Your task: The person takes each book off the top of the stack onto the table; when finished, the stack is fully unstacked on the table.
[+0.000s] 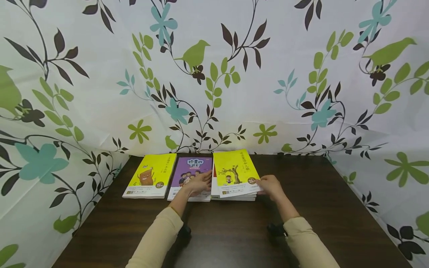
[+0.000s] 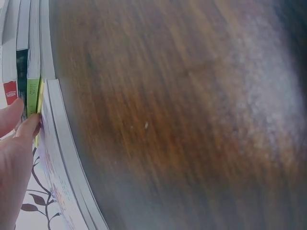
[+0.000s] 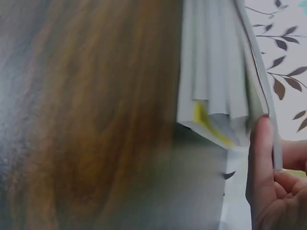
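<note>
At the right of a row of books, my right hand (image 1: 271,187) pinches the lower right corner of a yellow book (image 1: 239,160) with a tree and swing on its cover. In the right wrist view that book (image 3: 259,67) is tilted up off the pile of books (image 3: 201,62) under it. My left hand (image 1: 200,183) reaches over a purple book (image 1: 198,172) to the pile's left side. Its fingertips (image 2: 32,123) touch the spines there in the left wrist view, the fingers fairly straight.
Another yellow book (image 1: 149,169), with a brown cartoon figure, lies at the far left of the row. The dark wooden table (image 1: 231,238) extends in front and to the right. A patterned cloth (image 1: 214,123) hangs close behind the books.
</note>
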Motion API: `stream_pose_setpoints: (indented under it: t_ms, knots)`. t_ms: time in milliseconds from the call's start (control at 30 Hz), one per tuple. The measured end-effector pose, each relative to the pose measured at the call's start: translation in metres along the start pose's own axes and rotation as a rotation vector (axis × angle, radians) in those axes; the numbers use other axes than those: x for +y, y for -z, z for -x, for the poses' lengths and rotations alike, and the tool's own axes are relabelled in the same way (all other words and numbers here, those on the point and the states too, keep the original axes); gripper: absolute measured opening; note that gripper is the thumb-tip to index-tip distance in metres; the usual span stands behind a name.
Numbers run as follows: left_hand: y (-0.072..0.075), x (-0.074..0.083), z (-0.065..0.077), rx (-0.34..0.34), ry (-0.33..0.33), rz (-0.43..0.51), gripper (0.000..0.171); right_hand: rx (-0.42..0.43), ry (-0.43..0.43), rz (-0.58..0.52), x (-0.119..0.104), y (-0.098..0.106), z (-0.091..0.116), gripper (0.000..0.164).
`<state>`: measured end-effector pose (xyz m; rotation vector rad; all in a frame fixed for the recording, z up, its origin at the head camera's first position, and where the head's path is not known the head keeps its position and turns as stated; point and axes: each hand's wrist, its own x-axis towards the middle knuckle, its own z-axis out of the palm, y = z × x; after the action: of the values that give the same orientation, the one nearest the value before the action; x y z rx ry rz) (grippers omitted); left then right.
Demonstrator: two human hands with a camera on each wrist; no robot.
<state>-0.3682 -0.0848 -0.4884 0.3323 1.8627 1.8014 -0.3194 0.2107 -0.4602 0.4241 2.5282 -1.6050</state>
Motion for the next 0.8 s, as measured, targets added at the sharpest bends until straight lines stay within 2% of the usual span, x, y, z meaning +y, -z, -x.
stream_pose_setpoints:
  t_ms: [200, 400, 633, 800]
  knots:
    - [0.000, 0.000, 0.000, -0.017, 0.000, 0.026, 0.091, 0.046, 0.026, -0.062, -0.004, 0.020, 0.013, 0.040]
    - [0.002, 0.000, 0.000, -0.042, -0.010, 0.054, 0.088, 0.050, 0.049, -0.076, 0.011, 0.053, 0.020, 0.043]
    - [0.003, 0.002, -0.001, -0.043, -0.013, 0.064, 0.090, 0.071, -0.010, -0.054, 0.034, 0.095, 0.021, 0.051]
    - [-0.001, 0.001, -0.001, -0.008, -0.004, 0.069, 0.090, 0.086, -0.051, -0.031, 0.044, 0.111, 0.020, 0.054]
